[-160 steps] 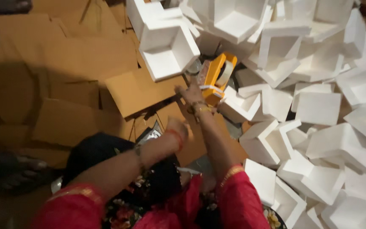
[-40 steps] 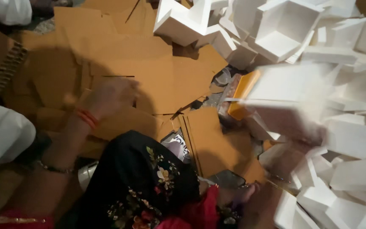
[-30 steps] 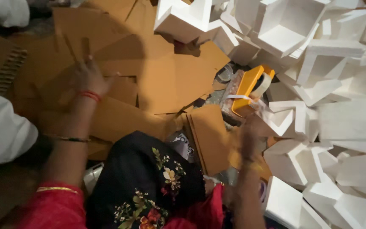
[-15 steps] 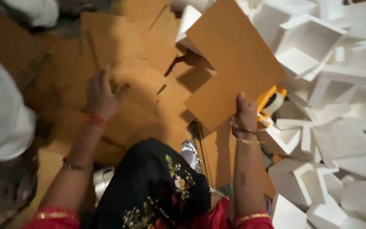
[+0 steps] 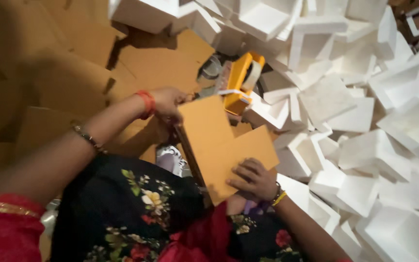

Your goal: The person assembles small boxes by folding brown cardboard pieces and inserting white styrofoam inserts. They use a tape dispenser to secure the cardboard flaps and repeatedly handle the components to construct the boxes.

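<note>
**Both hands on a folded cardboard piece**

The person holds a flat brown cardboard piece [image 5: 226, 145] over the lap, in the middle of the view. The left hand [image 5: 167, 103] is closed on its upper left corner, at about 10 o'clock from the middle of the card. The right hand [image 5: 253, 178] lies with spread fingers on the lower part of the card, at about 5 o'clock, pressing on the face and not clenched around it. So the card lies between the two hands, and both touch it; neither is clearly nearer.

The long axis of the card runs from 11 o'clock to 5 o'clock. Its left edge looks folded and thicker, and it stands a little tilted toward the camera.

Just beyond the card, at 1 o'clock, a yellow tape dispenser [image 5: 241, 82] rests among white foam pieces [image 5: 374, 121]. More cardboard sheets [image 5: 64, 73] cover the floor at 9 to 11 o'clock.
</note>
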